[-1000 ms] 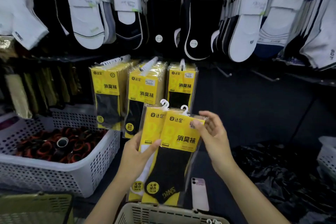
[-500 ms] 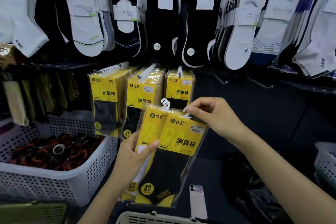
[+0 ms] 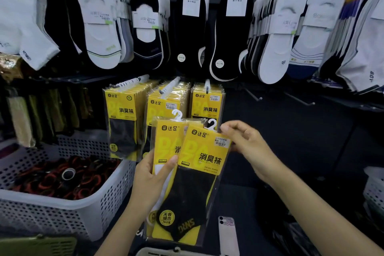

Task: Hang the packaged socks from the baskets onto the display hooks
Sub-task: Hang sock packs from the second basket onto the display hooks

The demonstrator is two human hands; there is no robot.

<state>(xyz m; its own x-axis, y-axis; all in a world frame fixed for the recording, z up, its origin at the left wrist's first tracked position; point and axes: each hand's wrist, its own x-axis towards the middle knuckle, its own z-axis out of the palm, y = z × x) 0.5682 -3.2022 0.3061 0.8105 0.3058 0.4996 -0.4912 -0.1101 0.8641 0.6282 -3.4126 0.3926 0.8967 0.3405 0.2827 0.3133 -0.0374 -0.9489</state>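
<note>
Light: I see it fall from above; white socks (image 3: pixel 99 27) up top bright, back wall (image 3: pixel 291 131) dim.
Glare: faint sheen on the plastic of the sock packs (image 3: pixel 205 151).
Edges: my view bows outward at the sides.
Focus: corners smeared.

Left hand (image 3: pixel 153 181), right hand (image 3: pixel 247 145) (both curled)

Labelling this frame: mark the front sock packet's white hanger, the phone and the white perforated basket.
white hanger (image 3: pixel 212 124), head view, on its curled hook.
phone (image 3: pixel 228 237), head view, on its pink back.
white perforated basket (image 3: pixel 112 193), head view, on its right side wall.
</note>
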